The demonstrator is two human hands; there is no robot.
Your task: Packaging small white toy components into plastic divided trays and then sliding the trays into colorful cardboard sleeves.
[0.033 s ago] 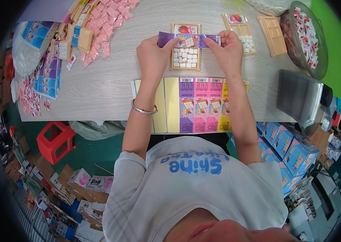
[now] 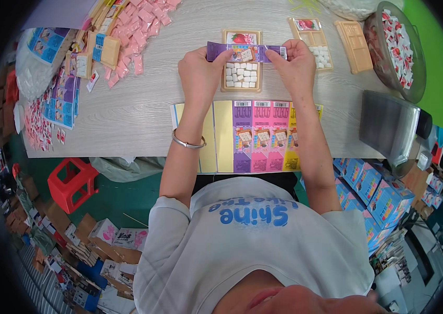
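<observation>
My left hand [image 2: 200,73] and my right hand [image 2: 296,65] pinch the two ends of a printed purple label strip [image 2: 246,54]. Stretched level between them, the strip crosses the middle of a shallow tan tray [image 2: 241,90]; I cannot tell whether it touches. Small white pieces [image 2: 241,75] fill the tray's near part. A strawberry-printed packet [image 2: 241,38] lies in its far part. Closer to me is a label sheet [image 2: 243,136] with purple, pink and yellow strips, its left part bare pale-yellow backing. My right forearm covers some of it.
Right of my hands stand a part-filled tray [image 2: 313,39], another tan tray [image 2: 355,47] and a bowl of small packets [image 2: 399,52]. A clear plastic box [image 2: 389,123] sits near the right edge. Pink packets [image 2: 140,26] are heaped far left. Below is a red stool [image 2: 69,183].
My left hand and the strip's left end have shifted very slightly to the right. Nothing else has visibly moved.
</observation>
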